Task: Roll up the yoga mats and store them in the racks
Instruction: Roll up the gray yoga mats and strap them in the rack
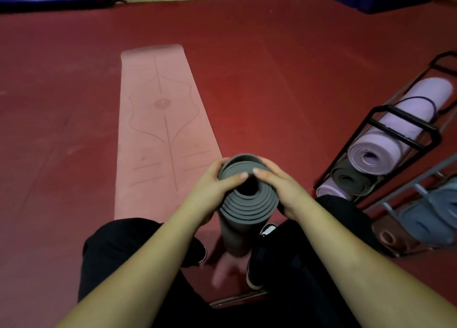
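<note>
A rolled grey yoga mat point(247, 209) stands on end on the floor between my feet. My left hand point(212, 189) grips its top from the left, thumb lying across the coiled end. From the right, my right hand point(284, 191) grips the same top, thumb also on the coils. A pink yoga mat point(160, 129) lies unrolled flat on the red floor ahead. At the right stands a black rack point(408, 139) holding a rolled lilac mat point(395, 139), a dark grey roll point(351, 179) and another lilac roll below.
A second, grey rack point(405, 186) at the lower right holds a blue-grey roll point(430, 216) and a brown roll point(393, 238). Blue padded mats and dark equipment line the far wall. My black-trousered knees and shoes flank the grey roll.
</note>
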`<state>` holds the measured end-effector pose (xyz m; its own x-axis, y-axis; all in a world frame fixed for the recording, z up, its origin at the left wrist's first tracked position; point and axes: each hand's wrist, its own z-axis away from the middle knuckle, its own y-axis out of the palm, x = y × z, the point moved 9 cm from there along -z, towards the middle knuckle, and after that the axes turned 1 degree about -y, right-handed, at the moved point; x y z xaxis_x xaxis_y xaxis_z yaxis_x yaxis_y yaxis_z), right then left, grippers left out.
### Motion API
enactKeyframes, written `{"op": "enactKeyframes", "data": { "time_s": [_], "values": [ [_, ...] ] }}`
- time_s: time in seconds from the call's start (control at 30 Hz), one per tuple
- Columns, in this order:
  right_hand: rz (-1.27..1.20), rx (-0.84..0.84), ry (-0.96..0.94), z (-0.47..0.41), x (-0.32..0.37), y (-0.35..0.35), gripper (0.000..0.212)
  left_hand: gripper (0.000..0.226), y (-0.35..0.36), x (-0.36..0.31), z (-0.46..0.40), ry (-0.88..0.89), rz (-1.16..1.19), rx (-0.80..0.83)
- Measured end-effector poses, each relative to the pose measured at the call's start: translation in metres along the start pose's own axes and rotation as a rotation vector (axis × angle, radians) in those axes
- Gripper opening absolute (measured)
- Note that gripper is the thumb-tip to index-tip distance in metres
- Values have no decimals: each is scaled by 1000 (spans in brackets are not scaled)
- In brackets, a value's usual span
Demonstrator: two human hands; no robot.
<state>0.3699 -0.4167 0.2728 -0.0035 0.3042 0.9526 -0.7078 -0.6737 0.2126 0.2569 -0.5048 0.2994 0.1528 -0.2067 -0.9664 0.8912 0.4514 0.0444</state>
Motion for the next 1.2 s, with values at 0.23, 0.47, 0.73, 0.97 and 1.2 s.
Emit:
{"op": "enactKeyframes", "data": {
  "time_s": [0.23, 0.47, 0.73, 0.97, 1.2],
  "values": [
    [18, 51, -23, 0, 15, -6, 37, 57, 0, 7, -6, 15, 131, 6],
    [359, 78, 52, -36, 14, 3, 56, 42, -24, 3, -29, 7, -197, -155],
    [295, -63, 34, -52, 18, -35, 20, 51, 5, -4, -48, -81, -148, -35],
    [6, -259, 87, -72, 30, -123, 28, 23, 86, -42, -120, -94, -351, -26],
    [-392, -482, 141, -72, -11, -257, 56, 56, 208, -38, -191, -95, -528, 67]
  ]
}}
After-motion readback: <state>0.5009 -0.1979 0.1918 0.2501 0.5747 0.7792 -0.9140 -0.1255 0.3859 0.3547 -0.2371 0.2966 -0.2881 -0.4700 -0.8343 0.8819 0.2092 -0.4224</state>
